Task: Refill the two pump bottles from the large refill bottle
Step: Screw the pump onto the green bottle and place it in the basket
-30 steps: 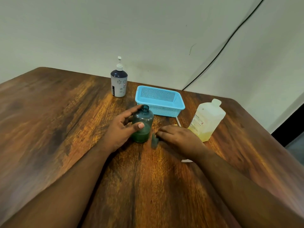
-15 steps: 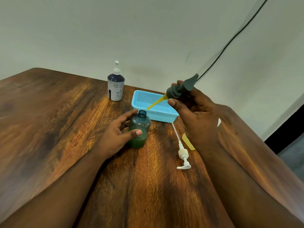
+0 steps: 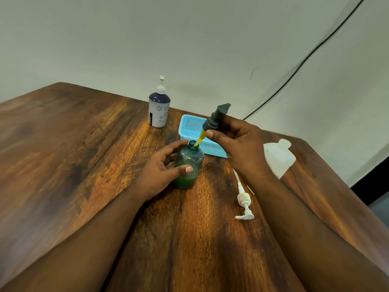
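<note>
Over the green bottle [image 3: 188,165], gripped by my left hand [image 3: 160,173], I'd straighten the pump [image 3: 214,121] pinched in my right hand [image 3: 237,144] (tube's barely in) before screwing down.

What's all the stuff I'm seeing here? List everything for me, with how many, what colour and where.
green bottle: 1, translucent green, table centre, open neck
grey pump head: 1, dark grey with yellow tube, tube tip at the green bottle's neck
white pump head: 1, white, lying on the table, right of centre
pump bottle: 1, navy and white, far side
basket: 1, light blue, behind the green bottle
refill bottle: 1, whitish, right, partly hidden
cable: 1, dark, on the wall
table: 1, brown wood
left hand: grips the green bottle
right hand: holds the grey pump head
</note>
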`<state>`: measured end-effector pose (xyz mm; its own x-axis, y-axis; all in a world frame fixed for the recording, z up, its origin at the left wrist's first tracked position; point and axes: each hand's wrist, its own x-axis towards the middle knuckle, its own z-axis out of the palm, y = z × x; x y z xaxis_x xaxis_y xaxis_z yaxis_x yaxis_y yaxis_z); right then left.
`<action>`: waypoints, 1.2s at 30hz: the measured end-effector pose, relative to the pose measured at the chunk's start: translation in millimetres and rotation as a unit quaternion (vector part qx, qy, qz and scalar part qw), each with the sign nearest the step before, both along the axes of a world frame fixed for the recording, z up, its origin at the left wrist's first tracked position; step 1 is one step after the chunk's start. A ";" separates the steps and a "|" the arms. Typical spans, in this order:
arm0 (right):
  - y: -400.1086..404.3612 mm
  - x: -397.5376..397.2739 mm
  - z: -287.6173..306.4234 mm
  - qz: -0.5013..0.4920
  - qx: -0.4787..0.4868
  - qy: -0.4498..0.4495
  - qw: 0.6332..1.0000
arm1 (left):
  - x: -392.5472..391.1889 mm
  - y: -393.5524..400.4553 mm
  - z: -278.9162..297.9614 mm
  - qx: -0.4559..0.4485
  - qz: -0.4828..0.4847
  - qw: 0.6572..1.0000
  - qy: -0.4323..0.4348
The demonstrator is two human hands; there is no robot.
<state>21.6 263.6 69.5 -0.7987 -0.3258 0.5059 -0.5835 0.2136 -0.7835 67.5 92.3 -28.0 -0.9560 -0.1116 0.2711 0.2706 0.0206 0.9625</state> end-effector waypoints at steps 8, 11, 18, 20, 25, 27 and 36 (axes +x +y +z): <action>-13.6 -12.8 -2.5 0.021 0.022 -0.035 0.999 | -3.6 -3.8 -5.1 -0.007 -0.003 1.000 0.001; -12.7 -14.6 -14.6 0.033 0.060 -0.046 0.997 | -3.3 -4.0 -5.0 -0.005 -0.002 1.000 0.000; -11.1 -20.2 -29.6 0.044 0.097 -0.061 0.992 | -5.1 -4.8 -5.0 -0.001 -0.004 1.000 -0.007; -12.7 -21.4 -30.7 0.040 0.094 -0.068 0.992 | -5.7 -5.1 -5.3 0.003 -0.002 1.000 -0.007; -20.1 -19.9 -43.4 0.007 0.049 -0.081 0.995 | -6.5 -5.7 -6.4 -0.004 -0.004 1.000 -0.002; -21.8 -18.9 -50.8 -0.003 0.049 -0.085 0.995 | -6.4 -5.8 -6.5 -0.002 -0.003 1.000 -0.003; -15.7 -12.2 -59.3 0.005 -0.056 -0.087 0.995 | -4.5 -3.4 -4.5 -0.001 -0.013 1.000 0.001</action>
